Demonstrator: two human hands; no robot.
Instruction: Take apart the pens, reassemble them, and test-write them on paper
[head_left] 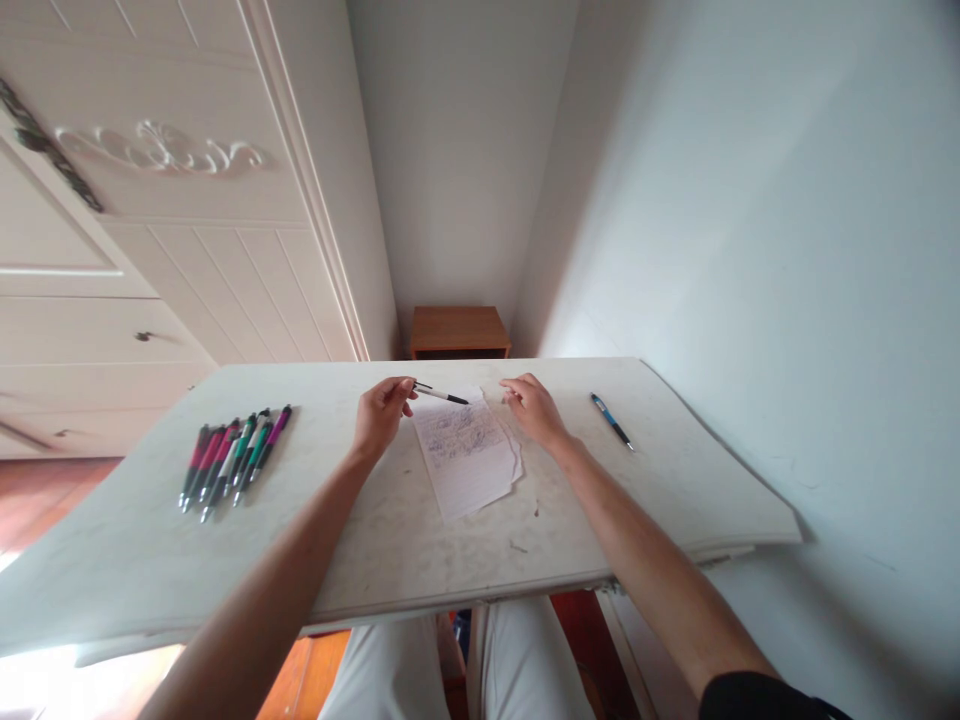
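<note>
My left hand (384,408) pinches a white ballpoint pen (452,397) with black ends, holding it above the top of a scribbled paper sheet (469,460). The pen points right, its dark end toward my other hand. Past the sheet's upper right corner, my right hand (531,405) hovers with fingers loosely bent and a little apart; no object shows in it. The paper carries dense blue scribbles on its upper half and has a torn right edge. A blue and black pen (613,423) lies alone on the right.
A row of several pens (232,460), pink, green, white and purple, lies on the left of the white table (360,560). Behind stands a small wooden cabinet (460,328). A white wardrobe (247,200) rises at left, a wall (735,250) at right.
</note>
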